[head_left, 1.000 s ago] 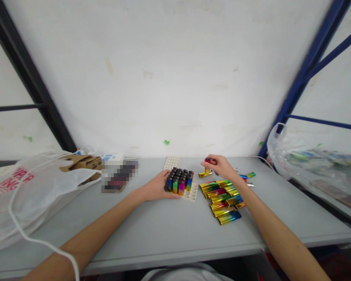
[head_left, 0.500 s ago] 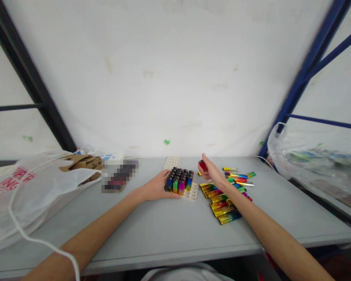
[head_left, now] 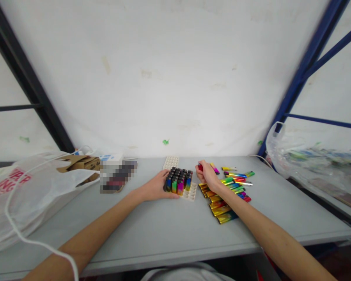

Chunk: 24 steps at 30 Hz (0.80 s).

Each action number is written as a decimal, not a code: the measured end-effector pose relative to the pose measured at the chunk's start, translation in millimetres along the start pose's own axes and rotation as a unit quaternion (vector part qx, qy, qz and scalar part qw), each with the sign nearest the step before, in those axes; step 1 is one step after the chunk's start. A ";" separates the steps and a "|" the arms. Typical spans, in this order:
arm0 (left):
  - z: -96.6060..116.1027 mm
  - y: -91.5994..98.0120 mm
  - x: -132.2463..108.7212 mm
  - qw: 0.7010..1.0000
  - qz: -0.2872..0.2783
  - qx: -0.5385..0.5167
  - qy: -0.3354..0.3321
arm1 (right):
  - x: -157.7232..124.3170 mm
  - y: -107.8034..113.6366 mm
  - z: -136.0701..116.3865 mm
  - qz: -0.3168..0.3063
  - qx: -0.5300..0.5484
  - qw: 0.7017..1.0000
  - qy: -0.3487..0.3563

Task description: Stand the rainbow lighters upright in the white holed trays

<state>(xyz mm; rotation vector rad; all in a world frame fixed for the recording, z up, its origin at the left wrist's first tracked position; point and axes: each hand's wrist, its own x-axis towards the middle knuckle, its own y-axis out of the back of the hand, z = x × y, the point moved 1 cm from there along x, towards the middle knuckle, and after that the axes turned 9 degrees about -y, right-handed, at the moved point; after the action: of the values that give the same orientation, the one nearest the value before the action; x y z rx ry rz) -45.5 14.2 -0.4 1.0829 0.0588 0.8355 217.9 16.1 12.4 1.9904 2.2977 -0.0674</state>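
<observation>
Several cigarette lighters (head_left: 174, 185) with black tops and shiny coloured bodies stand upright, packed together in a pale tray (head_left: 190, 194) with round pockets. Bare pockets show at the tray's right side. My left hand (head_left: 158, 186) curls around the left side of the lighter block, thumb along the front. To the right of the tray and a little apart from it, my right hand (head_left: 207, 175) is closed on a red lighter (head_left: 200, 167), mostly hidden by the fingers. Beneath and beside my right wrist lies a pile of loose lighters (head_left: 222, 210).
A second pale tray (head_left: 171, 162) lies near the wall. More lighters (head_left: 236, 174) are scattered at the right. On the left are a white plastic bag (head_left: 46, 191), cardboard (head_left: 82, 162) and a white cable (head_left: 35, 240). Clear plastic (head_left: 276, 144) hangs by the blue post (head_left: 295, 86).
My right hand has turned over, its raised thumb coming down, and has shifted slightly lower. A yellow and magenta lighter now shows behind it. My left hand stays on the lighter block.
</observation>
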 end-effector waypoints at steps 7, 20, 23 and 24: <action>-1.4 -0.2 0.2 1.000 0.000 -0.003 -0.002 | -2.6 0.1 -2.0 0.015 -0.007 1.000 0.012; -1.2 0.3 -0.4 1.000 0.004 0.000 -0.006 | -15.5 -0.5 -19.1 0.002 -0.075 0.990 0.121; -0.1 -0.2 -0.5 1.000 0.010 -0.004 0.003 | -28.0 -0.2 -29.9 -0.022 -0.141 0.968 0.205; 0.1 -0.6 -0.5 1.000 0.012 -0.006 0.006 | -31.9 0.0 -33.3 -0.025 -0.161 0.959 0.233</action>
<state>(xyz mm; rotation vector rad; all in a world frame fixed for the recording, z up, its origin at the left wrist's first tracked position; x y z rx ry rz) -45.4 13.7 -1.0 1.0690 0.0502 0.8622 220.8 -11.9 48.9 1.9298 2.4070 0.7994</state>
